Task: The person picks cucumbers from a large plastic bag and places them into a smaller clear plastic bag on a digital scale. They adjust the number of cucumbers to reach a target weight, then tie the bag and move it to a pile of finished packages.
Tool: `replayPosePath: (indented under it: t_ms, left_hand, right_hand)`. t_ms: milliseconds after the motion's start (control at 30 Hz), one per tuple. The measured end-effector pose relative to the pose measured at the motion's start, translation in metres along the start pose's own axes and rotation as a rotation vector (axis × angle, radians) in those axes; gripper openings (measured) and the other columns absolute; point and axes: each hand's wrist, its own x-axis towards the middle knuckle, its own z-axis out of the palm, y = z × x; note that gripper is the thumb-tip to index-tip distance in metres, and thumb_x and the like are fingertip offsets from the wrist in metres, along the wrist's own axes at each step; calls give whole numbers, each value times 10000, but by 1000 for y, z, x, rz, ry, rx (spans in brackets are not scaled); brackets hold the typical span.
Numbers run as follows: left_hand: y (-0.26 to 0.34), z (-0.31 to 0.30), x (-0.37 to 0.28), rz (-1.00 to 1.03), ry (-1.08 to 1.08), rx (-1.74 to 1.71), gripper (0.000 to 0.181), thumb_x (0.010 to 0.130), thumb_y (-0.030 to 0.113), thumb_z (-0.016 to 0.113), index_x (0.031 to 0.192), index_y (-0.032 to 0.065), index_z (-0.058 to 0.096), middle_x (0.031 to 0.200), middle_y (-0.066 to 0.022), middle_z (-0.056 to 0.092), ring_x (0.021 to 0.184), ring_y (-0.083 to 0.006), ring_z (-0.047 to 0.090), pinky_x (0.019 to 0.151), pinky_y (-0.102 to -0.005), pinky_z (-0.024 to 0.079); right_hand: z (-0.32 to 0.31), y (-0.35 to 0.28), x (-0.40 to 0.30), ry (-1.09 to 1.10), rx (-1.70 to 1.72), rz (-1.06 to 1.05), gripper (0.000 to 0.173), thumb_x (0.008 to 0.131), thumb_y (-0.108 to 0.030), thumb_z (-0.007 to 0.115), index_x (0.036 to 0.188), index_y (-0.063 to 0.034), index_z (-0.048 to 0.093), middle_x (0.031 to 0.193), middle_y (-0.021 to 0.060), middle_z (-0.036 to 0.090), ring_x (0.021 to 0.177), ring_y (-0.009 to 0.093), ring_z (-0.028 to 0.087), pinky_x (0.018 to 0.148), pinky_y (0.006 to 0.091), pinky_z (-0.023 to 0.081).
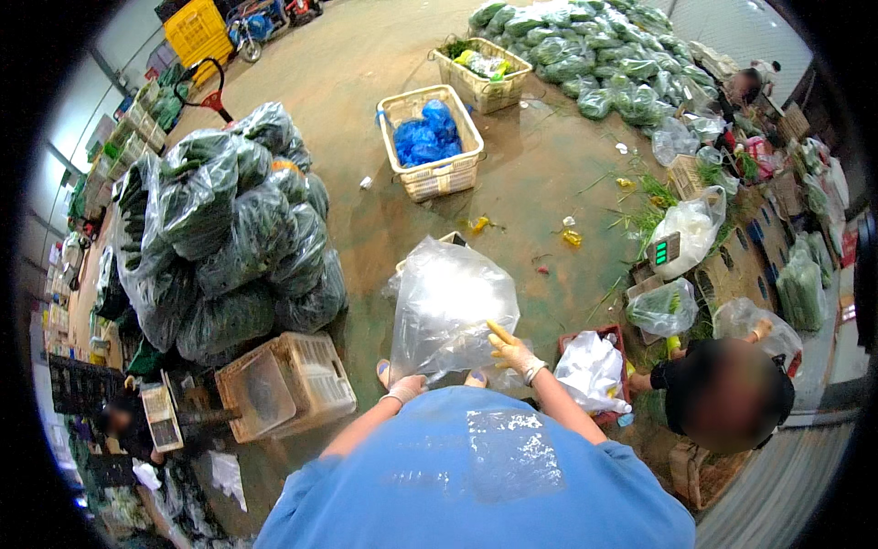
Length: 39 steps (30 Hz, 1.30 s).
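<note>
A large clear plastic bag (pixel 456 295) spreads out in front of me, over a pale crate (pixel 453 239) whose rim shows behind it. My left hand (pixel 409 389), in a thin glove, pinches the bag's near edge. In a yellowish glove, my right hand (pixel 513 351) has its fingers apart at the bag's right side; the index finger lies against or just over the plastic. What the bag holds, if anything, is hidden by glare. To the right of my right hand, a dark red crate (pixel 623 364) carries crumpled white plastic (pixel 591 367).
Filled bags of green vegetables (pixel 233 233) are piled at left, behind a tipped crate (pixel 295 384). Ahead stand a crate of blue bags (pixel 429 141) and another crate (pixel 485 75). A co-worker (pixel 720 394) sits close at right, near a scale display (pixel 663 252). More bags (pixel 590 55) lie beyond.
</note>
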Motion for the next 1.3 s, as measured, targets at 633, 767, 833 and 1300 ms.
replayPosePath:
  t_ms: [633, 767, 833, 1300]
  left_hand:
    - [-58, 25, -29, -356, 127, -341, 408, 768, 329, 582, 969, -21, 635, 984, -276, 612, 967, -404, 582, 859, -425, 451]
    - [-71, 47, -34, -443, 66, -359, 416, 767, 313, 549, 985, -32, 629, 982, -285, 611, 980, -408, 581, 866, -437, 442]
    - [-57, 39, -34, -413, 133, -298, 389, 780, 291, 524, 950, -38, 641, 949, -280, 623, 950, -406, 596, 840, -456, 449]
    - [-40, -1, -23, -240, 125, -398, 540, 830, 492, 527, 1064, 12, 607, 922, -284, 621, 898, -416, 601, 740, -444, 462]
  right_hand:
    - [-77, 200, 24, -84, -612, 617, 537, 873, -493, 458, 1065, -14, 604, 975, 141, 662, 774, 271, 637, 709, 406, 494]
    - [-54, 158, 7, 66, -548, 593, 590, 835, -557, 463, 917, -5, 655, 927, 145, 663, 772, 269, 641, 697, 397, 492]
    - [-56, 186, 22, 102, -599, 517, 627, 817, -589, 461, 904, -3, 666, 917, 146, 664, 770, 281, 640, 690, 416, 488]
    - [-48, 167, 32, -74, -773, 473, 619, 891, -518, 328, 1055, -5, 632, 1044, 208, 624, 988, 330, 594, 868, 413, 434]
